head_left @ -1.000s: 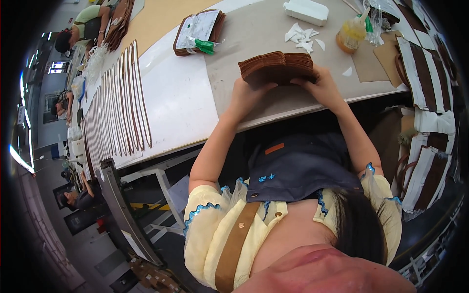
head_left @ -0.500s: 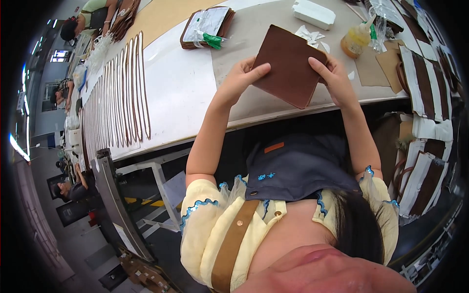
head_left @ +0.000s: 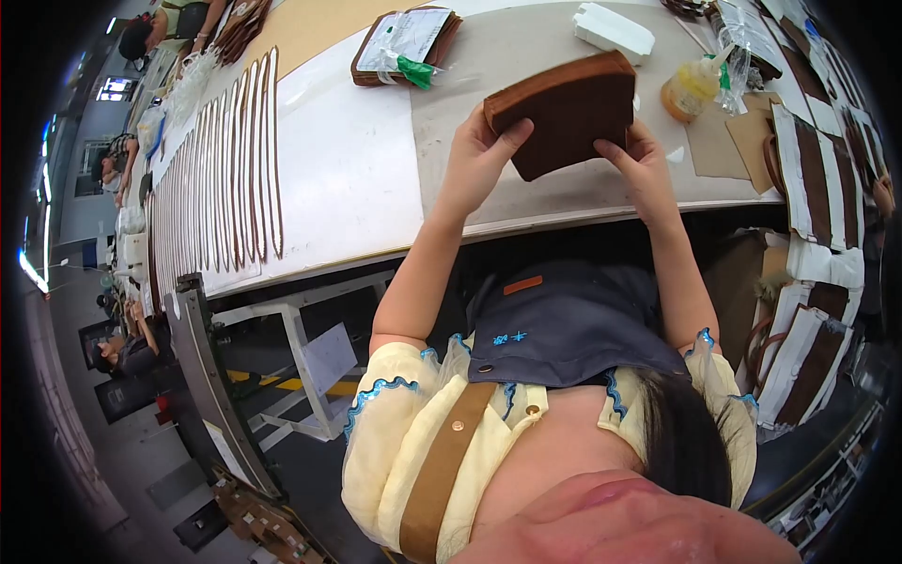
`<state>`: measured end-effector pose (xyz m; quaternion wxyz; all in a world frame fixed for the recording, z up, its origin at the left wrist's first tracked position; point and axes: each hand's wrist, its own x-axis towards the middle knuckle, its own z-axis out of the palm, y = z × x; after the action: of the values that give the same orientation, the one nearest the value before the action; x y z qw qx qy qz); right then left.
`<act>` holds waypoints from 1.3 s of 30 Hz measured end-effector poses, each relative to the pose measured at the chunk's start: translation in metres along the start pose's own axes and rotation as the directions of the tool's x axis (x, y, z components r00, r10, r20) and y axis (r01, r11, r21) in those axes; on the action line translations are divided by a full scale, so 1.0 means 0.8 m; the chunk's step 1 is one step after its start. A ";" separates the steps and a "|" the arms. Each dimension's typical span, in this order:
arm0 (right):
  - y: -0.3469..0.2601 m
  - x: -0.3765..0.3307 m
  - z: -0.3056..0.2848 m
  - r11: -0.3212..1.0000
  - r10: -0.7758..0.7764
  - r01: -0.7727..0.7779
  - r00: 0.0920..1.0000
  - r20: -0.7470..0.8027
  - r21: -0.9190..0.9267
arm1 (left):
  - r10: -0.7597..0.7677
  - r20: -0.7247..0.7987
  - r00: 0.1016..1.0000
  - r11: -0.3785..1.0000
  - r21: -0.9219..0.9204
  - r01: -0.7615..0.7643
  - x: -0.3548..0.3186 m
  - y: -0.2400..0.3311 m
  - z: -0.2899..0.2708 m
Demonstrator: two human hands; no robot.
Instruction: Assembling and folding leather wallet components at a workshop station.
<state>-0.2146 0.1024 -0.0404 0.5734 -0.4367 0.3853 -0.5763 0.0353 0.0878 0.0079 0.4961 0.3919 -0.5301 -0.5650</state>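
Note:
A squarish dark brown leather piece (head_left: 573, 117) is held up over the near part of the worktable. Its thick, lighter brown edge faces up; whether it is one folded piece or a stack, I cannot tell. My left hand (head_left: 481, 158) grips its left side, thumb on the near face and fingers behind. At its lower right, my right hand (head_left: 643, 167) holds it the same way, the thumb pressed to the face. The fingers of both hands are partly hidden behind the leather.
Beyond my hands lie a white box (head_left: 613, 30), a yellow glue bottle (head_left: 691, 91) and a tied bundle of brown pieces (head_left: 404, 45). Long narrow strips (head_left: 225, 169) line the table's left. Striped brown-and-white pieces (head_left: 816, 169) hang at the right. Other people (head_left: 136, 348) sit far left.
Both hands have turned the leather piece, bringing its thick edge up into view. It has also risen a little, away from the table's front edge.

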 end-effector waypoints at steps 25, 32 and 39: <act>-0.023 0.004 0.003 0.922 -0.165 0.204 0.976 0.143 -0.329 | -0.008 0.159 0.987 0.941 0.335 -0.046 -0.010 -0.035 -0.014; 0.000 -0.002 0.015 0.879 -0.323 0.363 0.930 0.174 -0.308 | 0.078 0.218 0.973 0.903 0.398 -0.162 -0.012 -0.042 -0.008; -0.020 0.021 0.005 0.853 -0.157 0.230 0.969 0.189 -0.469 | 0.062 0.085 0.994 0.924 0.373 -0.089 -0.007 -0.040 -0.015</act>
<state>-0.2151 0.0867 -0.0232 0.4101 -0.6439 0.4294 -0.4825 0.0436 0.0893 -0.0253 0.4140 0.4383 -0.6607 -0.4472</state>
